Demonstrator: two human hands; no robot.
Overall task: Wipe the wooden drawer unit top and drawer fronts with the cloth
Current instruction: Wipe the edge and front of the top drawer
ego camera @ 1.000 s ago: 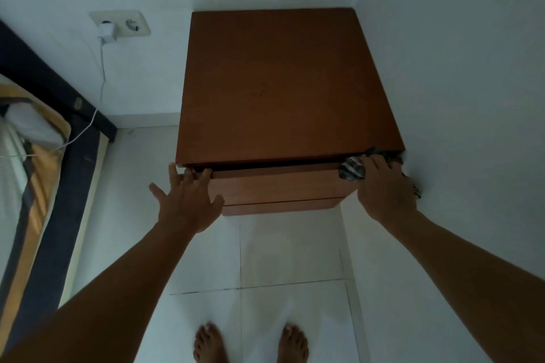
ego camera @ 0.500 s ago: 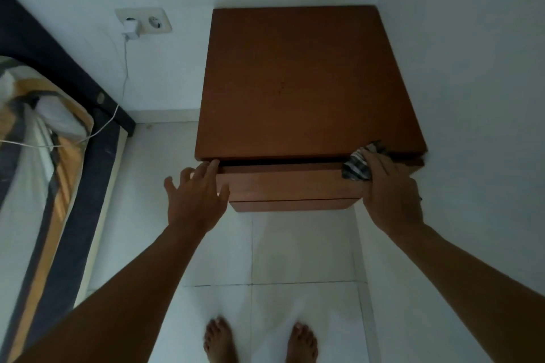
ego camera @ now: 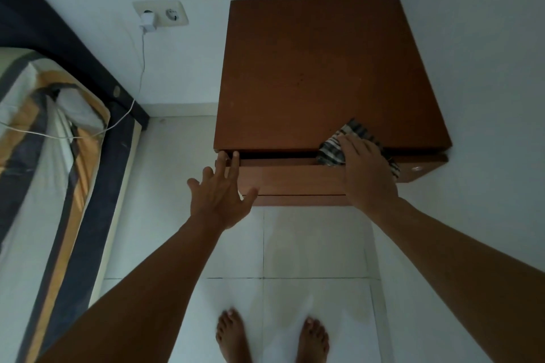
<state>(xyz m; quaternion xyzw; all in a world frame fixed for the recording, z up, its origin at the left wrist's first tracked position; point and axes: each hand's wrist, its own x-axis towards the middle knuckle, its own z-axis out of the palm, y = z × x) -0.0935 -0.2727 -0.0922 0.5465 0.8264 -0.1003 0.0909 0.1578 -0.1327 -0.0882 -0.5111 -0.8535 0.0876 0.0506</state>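
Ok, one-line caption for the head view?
Right hand presses striped cloth on wooden drawer unit's front edge; left hand open.

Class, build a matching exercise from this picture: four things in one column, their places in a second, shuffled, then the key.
Things:
1. cloth
2. left hand
3. charger
4. bare feet

Places:
A. plugged into the wall socket
B. on the white floor tiles
C. under the right hand, at the top's front edge
D. open, at the drawer unit's front left corner

Pairs: 1-C, 2-D, 3-A, 4-B
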